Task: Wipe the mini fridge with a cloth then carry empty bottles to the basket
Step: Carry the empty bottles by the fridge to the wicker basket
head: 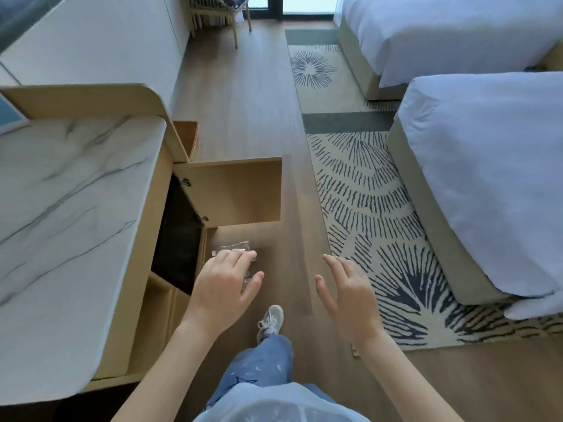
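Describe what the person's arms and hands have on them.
Both hands, left and right, are bare: no gloves, rings or watch visible. The forearms are uncovered too, with no sleeves in view up to the frame's bottom edge.

hands 2: left [224, 286], right [347, 295] | clear bottles [236, 249] count unclear | basket [189, 138] 1 | beds 2 [487, 178] | chair [213, 10] 1

Bright daylight from window [292, 3], soft shadows, wide-angle edge distortion.
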Demonstrator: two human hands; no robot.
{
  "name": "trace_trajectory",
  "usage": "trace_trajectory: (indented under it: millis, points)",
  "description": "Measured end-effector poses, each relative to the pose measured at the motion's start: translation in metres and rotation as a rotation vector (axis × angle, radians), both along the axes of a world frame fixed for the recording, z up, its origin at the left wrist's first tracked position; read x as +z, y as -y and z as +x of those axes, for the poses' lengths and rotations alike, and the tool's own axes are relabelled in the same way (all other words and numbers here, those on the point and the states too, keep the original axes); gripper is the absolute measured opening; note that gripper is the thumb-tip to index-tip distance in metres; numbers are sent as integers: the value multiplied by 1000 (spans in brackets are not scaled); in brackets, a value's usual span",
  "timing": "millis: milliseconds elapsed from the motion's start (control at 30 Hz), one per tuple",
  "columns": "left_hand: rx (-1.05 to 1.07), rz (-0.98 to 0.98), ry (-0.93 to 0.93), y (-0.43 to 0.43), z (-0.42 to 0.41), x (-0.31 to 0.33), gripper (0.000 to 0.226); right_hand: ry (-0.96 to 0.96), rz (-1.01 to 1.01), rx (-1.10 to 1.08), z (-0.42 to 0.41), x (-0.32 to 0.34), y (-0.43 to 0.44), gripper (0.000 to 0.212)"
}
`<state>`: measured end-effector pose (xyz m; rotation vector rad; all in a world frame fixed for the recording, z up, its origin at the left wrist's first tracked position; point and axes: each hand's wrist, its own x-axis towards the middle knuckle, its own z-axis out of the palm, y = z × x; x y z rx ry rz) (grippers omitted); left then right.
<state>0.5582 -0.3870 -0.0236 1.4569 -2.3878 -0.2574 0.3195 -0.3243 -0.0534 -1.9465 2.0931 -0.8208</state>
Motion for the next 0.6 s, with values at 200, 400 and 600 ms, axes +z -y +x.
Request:
trace_trajectory:
  millis: [200,400,600]
  points:
    - [-53,16,11,114,-53,-29,47,-37,21,-8,-49,-14,110,40]
    - [-50,-67,-19,264,-113,-15,46,-60,-24,-31,-100,19,255,45]
    - [-5,-116,-42,383,-147,26,36,-59,-71,35,-135,58,382,45]
